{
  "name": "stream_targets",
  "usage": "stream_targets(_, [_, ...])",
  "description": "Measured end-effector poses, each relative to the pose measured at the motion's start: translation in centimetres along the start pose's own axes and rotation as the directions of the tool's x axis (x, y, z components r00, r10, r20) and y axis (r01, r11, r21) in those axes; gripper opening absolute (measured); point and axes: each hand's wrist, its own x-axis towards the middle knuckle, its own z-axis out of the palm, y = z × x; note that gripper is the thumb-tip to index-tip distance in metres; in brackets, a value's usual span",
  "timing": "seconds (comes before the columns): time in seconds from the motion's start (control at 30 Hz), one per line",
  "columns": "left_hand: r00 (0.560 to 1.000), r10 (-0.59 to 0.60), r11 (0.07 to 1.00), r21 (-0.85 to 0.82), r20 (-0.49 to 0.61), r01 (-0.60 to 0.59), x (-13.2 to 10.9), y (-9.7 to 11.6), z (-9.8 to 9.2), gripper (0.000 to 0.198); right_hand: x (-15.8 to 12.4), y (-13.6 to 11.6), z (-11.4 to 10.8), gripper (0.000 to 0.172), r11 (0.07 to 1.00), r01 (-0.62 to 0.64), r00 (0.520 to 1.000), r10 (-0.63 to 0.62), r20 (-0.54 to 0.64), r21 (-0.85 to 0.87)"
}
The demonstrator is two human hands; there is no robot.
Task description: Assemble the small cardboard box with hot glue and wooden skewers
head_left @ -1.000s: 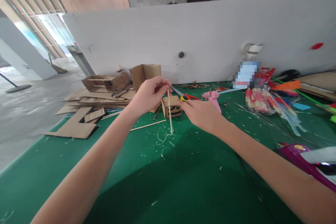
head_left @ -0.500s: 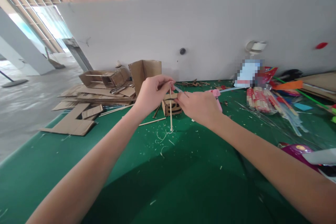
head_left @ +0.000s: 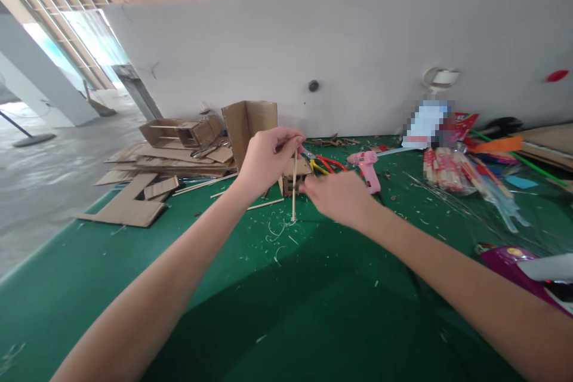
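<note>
My left hand (head_left: 273, 158) pinches the top of a thin wooden stick (head_left: 294, 191). The stick stands upright, its lower end at the green tabletop among pale curled shavings (head_left: 277, 230). Beside the stick's lower half is my right hand (head_left: 338, 197), slightly blurred, fingers curled close to the wood. Whatever sits in its fingers is hidden. Behind the stick stands a small cardboard box (head_left: 304, 178) with cut openings. Pliers with red and yellow handles (head_left: 329, 164) and a pink glue gun (head_left: 367, 166) lie past my right hand.
Cardboard pieces (head_left: 129, 203) and a cardboard model (head_left: 179, 131) are piled at the left. A folded cardboard panel (head_left: 250, 122) stands near the white wall (head_left: 250, 48). Packs of sticks (head_left: 441, 170) lie at the right, with a purple object (head_left: 510, 259) nearer me.
My right hand has moved down along the stick, from near its top to its lower half. The pliers and glue gun now show more fully. My left hand keeps its pinch.
</note>
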Motion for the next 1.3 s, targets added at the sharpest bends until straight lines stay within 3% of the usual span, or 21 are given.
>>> stream_targets(0.03, [1.000, -0.001, 1.000, -0.004, -0.005, 0.001, 0.0, -0.1, -0.1, 0.018, -0.5, -0.3, 0.7, 0.043, 0.998, 0.055, 0.997, -0.057, 0.047, 0.042])
stream_targets(0.13, [1.000, -0.005, 1.000, -0.014, -0.006, 0.005, 0.1, -0.3, -0.3, 0.018, -1.3, -0.7, 1.6, 0.041, 0.995, 0.029, 0.997, -0.035, 0.069, 0.093])
stream_targets(0.3, [1.000, -0.001, 0.999, -0.036, 0.031, 0.002, 0.0, -0.1, -0.2, 0.017, 0.1, 0.1, -0.5, 0.046, 0.987, -0.137, 0.984, 0.145, -0.105, 0.080])
stream_targets(0.43, [1.000, 0.014, 1.000, 0.004, 0.011, -0.014, -0.1, 0.2, -0.1, 0.019, 1.2, 0.2, -1.6, 0.049, 0.984, -0.166, 0.979, 0.173, -0.111, 0.071])
stream_targets(0.63, [0.999, 0.028, 1.000, 0.011, 0.027, -0.028, -0.1, 0.2, -0.3, 0.022, 0.6, -0.2, -1.1, 0.047, 0.990, -0.140, 0.989, 0.141, -0.038, 0.018])
stream_targets(0.77, [1.000, 0.023, 1.000, 0.016, 0.019, -0.023, -0.1, 0.0, -0.7, 0.022, -0.5, -1.0, 0.6, 0.043, 0.999, 0.031, 0.996, -0.034, 0.088, 0.034])
stream_targets(0.83, [1.000, 0.012, 0.999, 0.030, 0.011, -0.012, -0.2, 0.1, -0.8, 0.022, -0.7, -1.1, 0.8, 0.043, 1.000, 0.004, 0.999, -0.005, 0.049, 0.028])
stream_targets(0.97, [0.999, 0.017, 1.000, 0.026, 0.032, -0.018, -0.3, 0.5, -0.6, 0.022, 0.0, -0.6, -0.2, 0.049, 0.987, -0.160, 0.975, 0.153, -0.159, -0.032])
stream_targets(1.03, [0.999, 0.021, 0.999, 0.034, 0.037, -0.022, -0.4, 0.6, -0.5, 0.023, 0.0, -0.6, -0.3, 0.049, 0.986, -0.159, 0.976, 0.149, -0.161, -0.050])
stream_targets(1.17, [0.999, 0.029, 0.998, 0.060, 0.015, -0.030, -0.4, 0.4, -0.5, 0.023, -0.8, -1.0, 0.9, 0.044, 0.998, -0.032, 0.999, 0.031, -0.020, -0.046])
stream_targets(1.3, [0.999, 0.035, 0.998, 0.058, 0.028, -0.037, -0.4, 0.2, -0.4, 0.024, -0.6, -0.5, 0.9, 0.050, 0.991, -0.107, 0.987, 0.097, -0.130, -0.076])
